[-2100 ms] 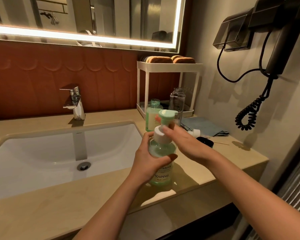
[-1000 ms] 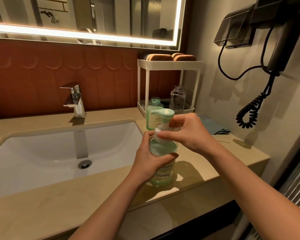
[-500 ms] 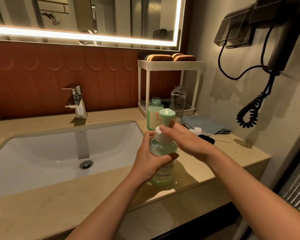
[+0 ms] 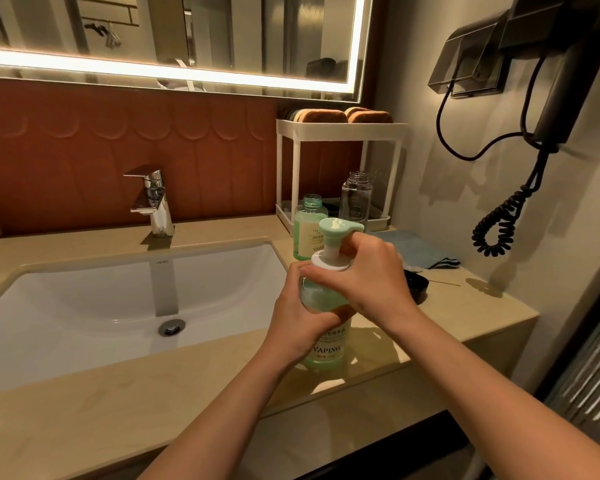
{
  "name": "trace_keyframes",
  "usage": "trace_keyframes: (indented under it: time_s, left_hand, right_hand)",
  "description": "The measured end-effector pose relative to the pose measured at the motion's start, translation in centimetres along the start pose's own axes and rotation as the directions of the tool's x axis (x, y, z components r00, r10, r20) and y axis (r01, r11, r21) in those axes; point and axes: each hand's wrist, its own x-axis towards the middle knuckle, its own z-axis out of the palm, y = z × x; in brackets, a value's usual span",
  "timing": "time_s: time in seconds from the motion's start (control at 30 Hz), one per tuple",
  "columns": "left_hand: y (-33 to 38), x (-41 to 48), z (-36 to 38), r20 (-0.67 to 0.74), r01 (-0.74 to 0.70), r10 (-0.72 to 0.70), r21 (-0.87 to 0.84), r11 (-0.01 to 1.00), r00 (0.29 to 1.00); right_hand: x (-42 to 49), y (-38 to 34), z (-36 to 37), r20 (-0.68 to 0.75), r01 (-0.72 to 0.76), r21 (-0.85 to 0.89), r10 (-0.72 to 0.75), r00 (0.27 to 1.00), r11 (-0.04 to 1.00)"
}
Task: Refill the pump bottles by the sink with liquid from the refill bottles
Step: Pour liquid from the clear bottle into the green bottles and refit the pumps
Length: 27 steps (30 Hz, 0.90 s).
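Observation:
A green pump bottle (image 4: 327,351) labelled YAPING stands on the counter right of the sink. My left hand (image 4: 300,320) grips its body. My right hand (image 4: 364,278) curls round the white collar of the pump head (image 4: 336,230), whose green spout points right. Behind it stands an uncapped green refill bottle (image 4: 307,226), partly full. A clear uncapped bottle (image 4: 354,199) stands beside it at the foot of the white rack.
The white sink basin (image 4: 118,299) and chrome faucet (image 4: 155,202) lie to the left. A white two-tier rack (image 4: 340,133) holds brown sponges. A blue cloth (image 4: 420,251), a black cap (image 4: 417,287) and a wall hairdryer with coiled cord (image 4: 499,223) are on the right.
My right hand has re-gripped the pump collar and turned it; the green spout has swung round and now points right. My left hand keeps hold of the bottle body.

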Motion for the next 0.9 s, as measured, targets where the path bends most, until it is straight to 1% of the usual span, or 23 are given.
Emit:
trace_keyframes:
  time_s: [0.07, 0.1, 0.13, 0.17, 0.2, 0.23, 0.27, 0.3, 0.33, 0.43, 0.5, 0.57, 0.63, 0.7, 0.77, 0.9]
  left_hand:
    - [0.0, -0.1, 0.1, 0.009, -0.004, 0.004, -0.008, 1.000, 1.000]
    - [0.0, -0.1, 0.1, 0.014, 0.001, 0.000, -0.017, 1.000, 1.000]
    - [0.0, 0.0, 0.0, 0.021, 0.008, -0.008, -0.027, 1.000, 1.000]
    - [0.0, 0.0, -0.1, 0.034, 0.015, -0.014, -0.035, 0.999, 0.999]
    - [0.0, 0.0, -0.2, 0.052, 0.016, -0.014, -0.038, 0.999, 0.999]
    - [0.1, 0.0, -0.4, 0.079, 0.016, -0.013, -0.035, 0.999, 0.997]
    - [0.2, 0.1, -0.7, 0.114, 0.017, -0.013, -0.033, 0.999, 0.993]
    - [0.3, 0.1, -1.0, 0.154, 0.022, -0.015, -0.042, 0.999, 0.988]
    - [0.4, 0.2, -1.2, 0.199, 0.031, -0.017, -0.064, 0.997, 0.980]
    - [0.7, 0.5, -1.9, 0.336, 0.076, -0.031, -0.120, 0.990, 0.941]
    - [1.0, 0.8, -2.3, 0.414, 0.122, -0.068, -0.105, 0.987, 0.908]
    - [1.0, 1.1, -2.9, 0.474, 0.160, -0.112, -0.061, 0.985, 0.873]
    - [1.0, 1.4, -3.5, 0.516, 0.190, -0.149, -0.026, 0.982, 0.844]
    - [1.2, 1.6, -3.7, 0.545, 0.194, -0.162, -0.001, 0.981, 0.823]
    - [1.3, 1.5, -3.6, 0.529, 0.182, -0.155, 0.002, 0.983, 0.834]
    - [0.8, 1.3, -3.3, 0.464, 0.155, -0.133, -0.009, 0.988, 0.876]
  right_hand:
    - [-0.1, 0.0, 0.9, -0.020, -0.042, -0.009, 0.042, 0.999, 0.999]
    - [0.0, 0.2, 1.2, -0.003, -0.062, -0.024, 0.062, 0.998, 0.998]
    - [0.3, 0.5, 1.3, 0.055, -0.084, -0.017, 0.085, 0.995, 0.996]
    - [0.5, 0.9, 1.1, 0.165, -0.117, 0.033, 0.110, 0.980, 0.993]
    - [0.9, 1.2, 0.6, 0.314, -0.162, 0.120, 0.117, 0.942, 0.979]
    - [1.3, 1.6, 0.0, 0.454, -0.210, 0.215, 0.093, 0.886, 0.954]
    - [1.7, 2.0, -0.6, 0.560, -0.243, 0.284, 0.045, 0.828, 0.927]
    - [2.1, 2.4, -1.2, 0.625, -0.248, 0.334, -0.016, 0.781, 0.910]
    - [2.4, 2.7, -1.6, 0.659, -0.233, 0.371, -0.078, 0.748, 0.899]
    - [3.1, 3.0, -2.0, 0.691, -0.173, 0.429, -0.199, 0.694, 0.887]
    - [3.4, 2.9, -1.7, 0.724, -0.177, 0.449, -0.241, 0.647, 0.876]
    - [3.6, 2.7, -1.4, 0.744, -0.183, 0.453, -0.257, 0.617, 0.872]
    - [3.4, 2.5, -0.9, 0.730, -0.167, 0.459, -0.262, 0.632, 0.873]
    - [3.0, 2.5, -0.4, 0.682, -0.162, 0.492, -0.263, 0.682, 0.855]
    - [2.5, 2.5, -0.2, 0.622, -0.166, 0.520, -0.239, 0.745, 0.838]
    - [1.3, 2.0, 0.1, 0.522, -0.187, 0.538, -0.151, 0.839, 0.822]
